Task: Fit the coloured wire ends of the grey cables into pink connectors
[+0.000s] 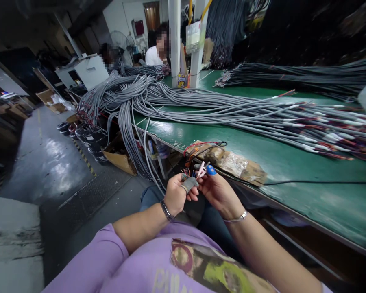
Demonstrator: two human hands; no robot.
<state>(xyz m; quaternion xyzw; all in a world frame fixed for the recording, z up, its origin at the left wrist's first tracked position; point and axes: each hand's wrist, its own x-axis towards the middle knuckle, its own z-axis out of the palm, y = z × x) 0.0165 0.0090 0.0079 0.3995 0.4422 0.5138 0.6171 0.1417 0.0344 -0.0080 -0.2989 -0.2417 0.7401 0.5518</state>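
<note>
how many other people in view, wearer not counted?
2. The person in a white top is left of the white posts; the second person is farther left, mostly hidden, by the pale cabinet. More may be hidden.

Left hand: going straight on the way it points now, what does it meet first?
Probably the bare right hand, with the slim, pale pink piece in its grip; they look close, but depth is unclear.
</note>
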